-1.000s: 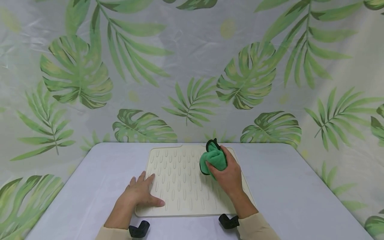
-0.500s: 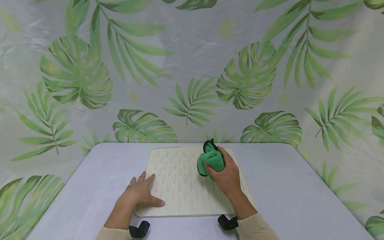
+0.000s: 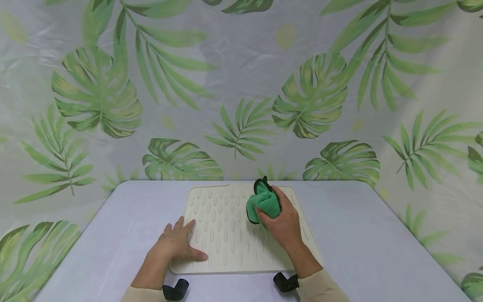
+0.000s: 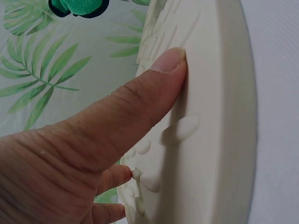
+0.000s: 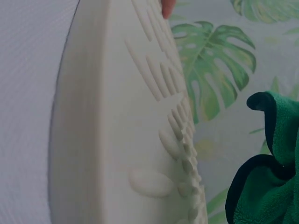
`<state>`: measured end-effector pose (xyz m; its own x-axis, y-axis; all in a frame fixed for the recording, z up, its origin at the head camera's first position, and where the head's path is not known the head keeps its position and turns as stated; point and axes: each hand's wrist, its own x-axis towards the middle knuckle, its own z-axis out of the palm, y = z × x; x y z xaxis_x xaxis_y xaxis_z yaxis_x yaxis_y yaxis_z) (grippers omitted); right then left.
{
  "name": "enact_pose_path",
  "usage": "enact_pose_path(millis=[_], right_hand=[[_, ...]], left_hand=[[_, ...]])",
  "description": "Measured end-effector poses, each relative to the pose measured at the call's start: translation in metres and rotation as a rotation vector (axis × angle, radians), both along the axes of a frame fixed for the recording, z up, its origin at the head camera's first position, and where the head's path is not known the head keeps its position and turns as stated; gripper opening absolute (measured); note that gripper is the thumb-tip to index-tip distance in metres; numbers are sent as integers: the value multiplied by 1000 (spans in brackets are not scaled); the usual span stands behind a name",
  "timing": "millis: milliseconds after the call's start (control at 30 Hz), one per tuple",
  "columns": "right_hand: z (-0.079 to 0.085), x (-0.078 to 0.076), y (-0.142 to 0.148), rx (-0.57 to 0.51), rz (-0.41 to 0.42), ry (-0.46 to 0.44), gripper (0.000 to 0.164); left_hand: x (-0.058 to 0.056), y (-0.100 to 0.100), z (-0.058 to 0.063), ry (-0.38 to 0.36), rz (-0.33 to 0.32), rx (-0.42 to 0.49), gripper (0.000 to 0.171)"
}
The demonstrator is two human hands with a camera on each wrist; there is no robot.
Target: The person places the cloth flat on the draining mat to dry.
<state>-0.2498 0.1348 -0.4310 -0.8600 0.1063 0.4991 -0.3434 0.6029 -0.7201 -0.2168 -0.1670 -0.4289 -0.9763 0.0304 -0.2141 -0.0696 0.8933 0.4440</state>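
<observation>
A cream mat with raised oval ridges (image 3: 226, 235) lies flat on the table. On its left edge rests my left hand (image 3: 175, 243), fingers spread and straight. The left wrist view shows that hand's thumb (image 4: 140, 102) on the mat's surface near the ridges. My right hand (image 3: 284, 220) grips a bunched green cloth with dark edging (image 3: 268, 203) over the mat's right half. In the right wrist view, folds of the cloth (image 5: 275, 186) appear at the right side, and the right hand itself is out of that view.
A white-covered table (image 3: 358, 235) extends on both sides of the mat. Behind it hangs a pale curtain with green leaf prints (image 3: 241, 84). Black wrist-worn devices (image 3: 176, 289) sit at both sleeves.
My right hand has moved slightly left over the mat, carrying the green cloth with it. My left hand keeps its place on the mat.
</observation>
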Motion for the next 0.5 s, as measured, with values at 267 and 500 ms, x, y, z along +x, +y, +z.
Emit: enact_pose_path(millis=[267, 500], right_hand=[[-4, 1, -4, 22, 3, -1, 77], [-5, 2, -9, 32, 35, -2, 78]], left_hand=[[-1, 1, 0, 4, -11, -13, 125], [-1, 0, 0, 1, -14, -17, 124]])
